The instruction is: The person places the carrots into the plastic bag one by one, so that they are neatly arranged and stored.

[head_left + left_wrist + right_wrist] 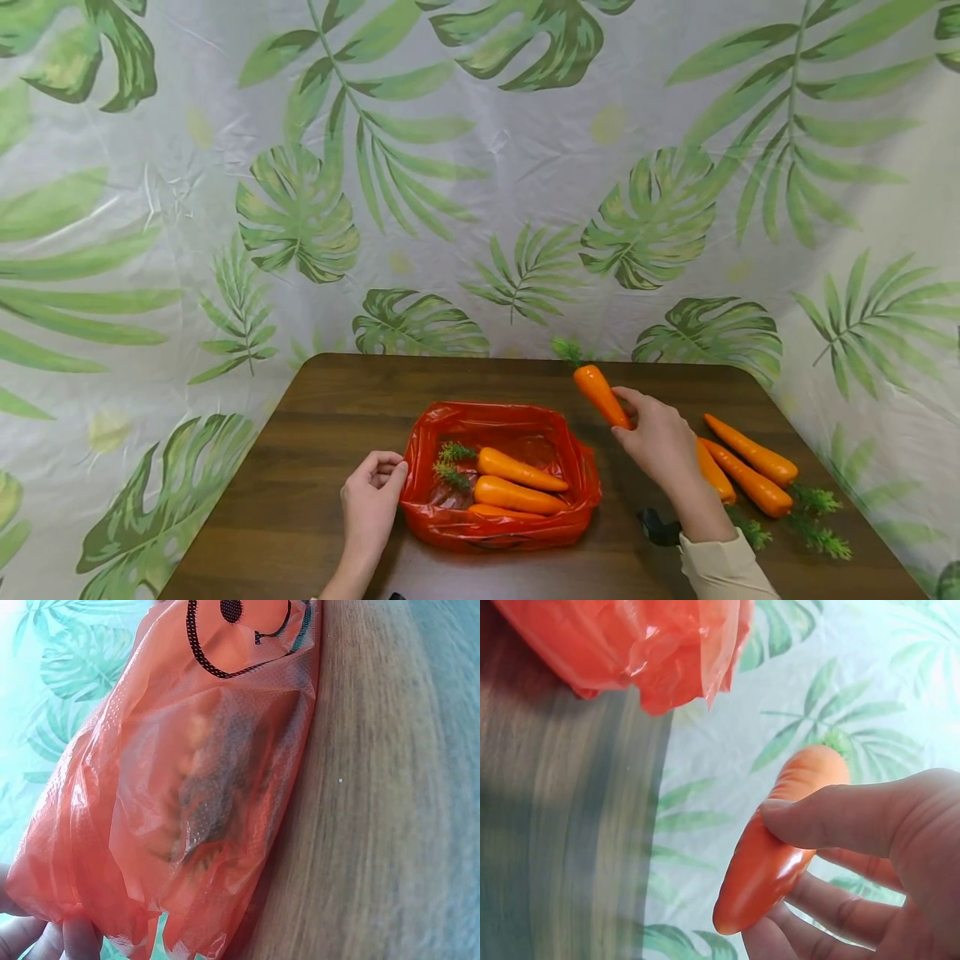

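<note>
- Nearest, a cream sleeve (pixel 723 567) is cut off by the lower edge; a small black object (pixel 660 529) by that wrist is hard to make out.
- The left hand (pixel 372 504) pinches the left rim of a glossy, see-through red plastic bag (pixel 495 537) between thumb and curled fingers; the left wrist view crops these fingers.
- The bag stands open on a dark brown wood-grain table (pixel 330 433). Inside lie three smooth orange carrots (pixel 517 494); the front wall hides much of the nearest.
- Right of it, three loose orange carrots (pixel 750 479) lie on the table, one partly behind the right wrist.
- The right hand (pixel 663 437) has thumb and fingers closed around a green-topped orange carrot (pixel 598 392), raised beside the bag, apart from it; its tip shows only in the right wrist view.
- Behind hangs a pale leaf-printed sheet (pixel 525 192), cropped all round.
</note>
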The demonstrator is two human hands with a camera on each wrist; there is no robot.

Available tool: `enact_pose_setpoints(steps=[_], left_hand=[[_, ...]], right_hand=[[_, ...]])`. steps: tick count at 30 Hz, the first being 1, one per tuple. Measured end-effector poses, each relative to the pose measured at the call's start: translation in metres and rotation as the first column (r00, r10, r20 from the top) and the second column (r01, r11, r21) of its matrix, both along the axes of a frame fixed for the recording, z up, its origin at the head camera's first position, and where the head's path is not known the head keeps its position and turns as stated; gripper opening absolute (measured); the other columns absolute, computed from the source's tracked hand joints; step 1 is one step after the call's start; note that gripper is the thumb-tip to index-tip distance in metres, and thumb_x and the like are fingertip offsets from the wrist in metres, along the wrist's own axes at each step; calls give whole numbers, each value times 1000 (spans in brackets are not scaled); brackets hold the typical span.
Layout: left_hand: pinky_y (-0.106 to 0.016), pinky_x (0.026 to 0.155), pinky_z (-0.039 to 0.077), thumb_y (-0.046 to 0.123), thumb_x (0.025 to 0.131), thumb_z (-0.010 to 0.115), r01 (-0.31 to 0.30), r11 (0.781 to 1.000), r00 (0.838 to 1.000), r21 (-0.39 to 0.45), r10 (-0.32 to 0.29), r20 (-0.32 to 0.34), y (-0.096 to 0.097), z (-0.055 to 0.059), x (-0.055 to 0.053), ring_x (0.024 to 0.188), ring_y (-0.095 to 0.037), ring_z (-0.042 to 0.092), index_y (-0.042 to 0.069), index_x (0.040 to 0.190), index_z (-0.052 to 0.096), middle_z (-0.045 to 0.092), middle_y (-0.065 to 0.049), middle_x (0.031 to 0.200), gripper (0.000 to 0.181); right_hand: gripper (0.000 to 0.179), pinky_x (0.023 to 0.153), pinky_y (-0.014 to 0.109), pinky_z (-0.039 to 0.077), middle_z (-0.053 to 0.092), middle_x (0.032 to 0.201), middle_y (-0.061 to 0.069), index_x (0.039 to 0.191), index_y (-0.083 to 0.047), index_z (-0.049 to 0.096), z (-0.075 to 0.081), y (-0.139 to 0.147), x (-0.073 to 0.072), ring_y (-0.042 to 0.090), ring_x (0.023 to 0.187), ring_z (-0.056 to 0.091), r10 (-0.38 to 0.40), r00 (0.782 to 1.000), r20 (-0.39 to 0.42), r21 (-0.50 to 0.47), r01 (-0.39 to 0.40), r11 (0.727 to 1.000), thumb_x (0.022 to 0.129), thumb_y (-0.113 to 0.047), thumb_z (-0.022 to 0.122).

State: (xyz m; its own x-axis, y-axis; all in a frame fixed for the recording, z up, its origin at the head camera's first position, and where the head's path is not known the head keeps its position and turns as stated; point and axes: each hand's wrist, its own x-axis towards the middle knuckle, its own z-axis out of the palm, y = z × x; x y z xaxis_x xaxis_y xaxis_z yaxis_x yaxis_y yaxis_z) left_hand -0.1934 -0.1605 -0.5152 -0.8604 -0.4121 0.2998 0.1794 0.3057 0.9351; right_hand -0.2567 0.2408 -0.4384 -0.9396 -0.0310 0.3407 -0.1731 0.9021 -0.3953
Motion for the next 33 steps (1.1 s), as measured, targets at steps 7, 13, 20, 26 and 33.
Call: enact_pose_setpoints(steps=[7,13,20,26,33], left_hand=[[-24,57,50,10,87,77,7,1000,1000,4,-7,-10,0,2,0,64,-16,64,7,90,74,69,-2,77,5],[-22,56,50,9,87,77,0,1000,1000,-1,0,-25,0,1,-1,63,-15,64,8,89,73,69,-3,77,5],[-21,56,49,9,88,76,-1,1000,1000,3,1,-30,0,-2,-1,63,-15,63,6,90,73,69,-4,77,4],[-22,56,49,9,87,77,-12,1000,999,0,12,-40,0,0,0,62,-15,64,6,89,73,69,-2,76,5],[-24,56,50,11,87,78,-11,1000,1000,8,12,-22,1,1,1,64,-18,64,8,89,73,68,-1,77,5]], right_hand=[[63,55,40,48,74,107,6,140,-18,59,5,-10,-1,27,80,68,15,1000,16,-22,-15,1000,81,-18,84],[63,57,40,48,73,106,6,140,-19,60,5,-20,-3,25,80,67,40,999,9,-37,-39,999,81,-16,84],[63,56,40,50,72,102,3,138,-20,61,6,-33,-4,23,81,67,62,998,2,-48,-62,997,79,-15,85],[63,58,40,50,73,104,2,138,-21,62,6,-44,-4,22,84,68,86,996,0,-56,-86,995,79,-14,85],[62,58,40,51,72,103,1,137,-23,63,6,-56,-3,23,84,68,110,994,-5,-54,-110,992,79,-15,85]])
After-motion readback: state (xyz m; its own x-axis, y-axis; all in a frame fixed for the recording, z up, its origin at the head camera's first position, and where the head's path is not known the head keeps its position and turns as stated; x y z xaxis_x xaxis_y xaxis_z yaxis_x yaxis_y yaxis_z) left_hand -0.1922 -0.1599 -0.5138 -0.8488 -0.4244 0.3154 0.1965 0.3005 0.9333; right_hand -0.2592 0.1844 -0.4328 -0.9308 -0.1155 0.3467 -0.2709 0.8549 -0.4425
